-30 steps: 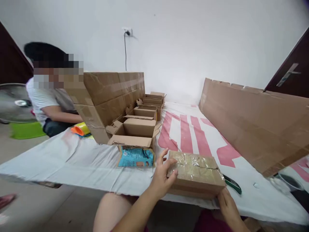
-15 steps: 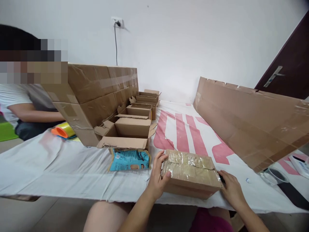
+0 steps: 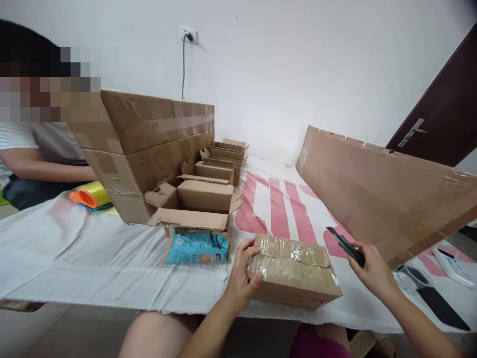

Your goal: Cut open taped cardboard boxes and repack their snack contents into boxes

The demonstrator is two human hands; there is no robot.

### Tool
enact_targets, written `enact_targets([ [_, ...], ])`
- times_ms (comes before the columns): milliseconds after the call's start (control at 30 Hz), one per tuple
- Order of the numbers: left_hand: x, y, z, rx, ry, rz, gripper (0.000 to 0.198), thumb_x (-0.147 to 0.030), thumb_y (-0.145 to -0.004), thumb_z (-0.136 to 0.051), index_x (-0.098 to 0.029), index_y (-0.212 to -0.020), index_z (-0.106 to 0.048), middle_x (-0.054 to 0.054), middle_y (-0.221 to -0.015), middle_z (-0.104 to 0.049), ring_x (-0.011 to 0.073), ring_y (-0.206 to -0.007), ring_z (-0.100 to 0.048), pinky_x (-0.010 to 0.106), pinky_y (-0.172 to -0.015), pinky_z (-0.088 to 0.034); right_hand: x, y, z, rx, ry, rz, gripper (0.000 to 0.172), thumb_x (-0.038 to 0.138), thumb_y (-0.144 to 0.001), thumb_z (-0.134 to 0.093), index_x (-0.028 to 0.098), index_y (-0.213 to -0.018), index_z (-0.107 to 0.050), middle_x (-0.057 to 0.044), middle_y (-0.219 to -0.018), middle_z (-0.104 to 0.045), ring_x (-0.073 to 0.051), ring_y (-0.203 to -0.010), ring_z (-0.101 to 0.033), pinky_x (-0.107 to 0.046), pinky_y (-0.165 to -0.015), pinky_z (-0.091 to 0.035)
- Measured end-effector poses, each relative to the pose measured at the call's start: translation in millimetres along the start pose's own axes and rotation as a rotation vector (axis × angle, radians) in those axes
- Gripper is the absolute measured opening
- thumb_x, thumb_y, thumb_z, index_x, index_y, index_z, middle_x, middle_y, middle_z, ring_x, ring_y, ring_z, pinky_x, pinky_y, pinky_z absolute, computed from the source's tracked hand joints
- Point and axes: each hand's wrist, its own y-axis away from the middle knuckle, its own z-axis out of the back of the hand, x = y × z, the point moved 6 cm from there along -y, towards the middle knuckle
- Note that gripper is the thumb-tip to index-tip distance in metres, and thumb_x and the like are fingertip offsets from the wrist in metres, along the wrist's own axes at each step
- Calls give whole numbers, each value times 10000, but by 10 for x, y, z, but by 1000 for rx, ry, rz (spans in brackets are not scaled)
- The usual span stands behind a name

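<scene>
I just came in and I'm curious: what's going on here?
Someone's left hand rests on the left end of a taped cardboard box, whose top is closed. Their right hand holds a utility knife, not touching that box. A blue packet lies in front of the nearest open box.

it looks like a plain indoor workroom, with stacked cartons [image 3: 143,124], open boxes [image 3: 204,199] and a cloth-covered table [image 3: 119,283].
</scene>
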Motion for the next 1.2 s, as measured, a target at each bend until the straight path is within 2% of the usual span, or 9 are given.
enact_targets([
  [100,9,0,-6,-18,10,1,490,-576,-884,-460,-260,-1258,-486,134,-1415,-367,326,-1328,-387,505,-1062,-341,440,-140,422,-14,-21,173,334,377,-885,-467,200,-1165,-511,-101,-1074,-619,-248,-966,-621,-380,-809,-512],
  [200,35,1,-24,-26,28,18,503,-553,-894,-453,-267,-1308,-438,130,-1422,-373,314,-1333,-375,483,-1052,-344,1006,-153,607,92,-33,411,375,300,-924,-449,237,-1294,-449,-90,-1135,-614,-221,-990,-623,-343,-812,-511],
  [333,52,11,-47,-36,82,44,553,-550,-897,-447,-260,-1359,-358,140,-1422,-378,300,-1333,-364,460,-1028,-352,1591,-99,567,247,34,634,434,213,-915,-448,245,-1347,-435,-69,-1024,-609,-176,-791,-630,-288,-671,-500],
  [467,38,23,-49,-40,101,56,507,-527,-898,-462,-245,-1313,-389,142,-1422,-372,299,-1336,-363,467,-1041,-336,1944,-103,453,353,127,763,468,151,-880,-470,256,-1335,-473,-49,-952,-599,-132,-677,-576,-243,-602,-436],
  [600,25,24,-42,-30,96,55,489,-516,-899,-470,-248,-1302,-394,139,-1421,-369,296,-1331,-368,461,-1034,-347,2115,-154,385,426,208,811,484,188,-864,-513,268,-1338,-463,-37,-937,-575,-121,-635,-530,-238,-572,-372],
  [800,18,18,-31,-23,88,60,483,-512,-905,-464,-258,-1309,-387,128,-1421,-369,285,-1334,-363,449,-1044,-341,2192,-218,324,458,236,894,466,175,-896,-486,280,-1348,-444,-26,-946,-560,-112,-595,-490,-253,-538,-298],
  [933,30,12,-38,-8,79,68,482,-513,-910,-458,-267,-1317,-384,122,-1432,-362,279,-1346,-354,449,-1064,-334,2191,-245,274,451,248,949,487,126,-888,-481,275,-1350,-440,-26,-932,-559,-113,-614,-507,-251,-541,-298],
  [1100,41,15,-39,13,9,54,483,-520,-920,-433,-262,-1326,-400,130,-1444,-335,291,-1361,-338,486,-1098,-300,2197,-247,271,444,294,999,634,12,-809,-497,262,-1384,-398,-30,-950,-574,-121,-648,-546,-256,-549,-317],
  [1200,38,11,-33,34,-26,61,464,-541,-916,-423,-255,-1281,-435,135,-1431,-336,299,-1359,-340,508,-1102,-293,2189,-280,303,450,288,997,601,27,-819,-515,266,-1363,-420,-19,-924,-581,-123,-644,-561,-262,-532,-308],
])
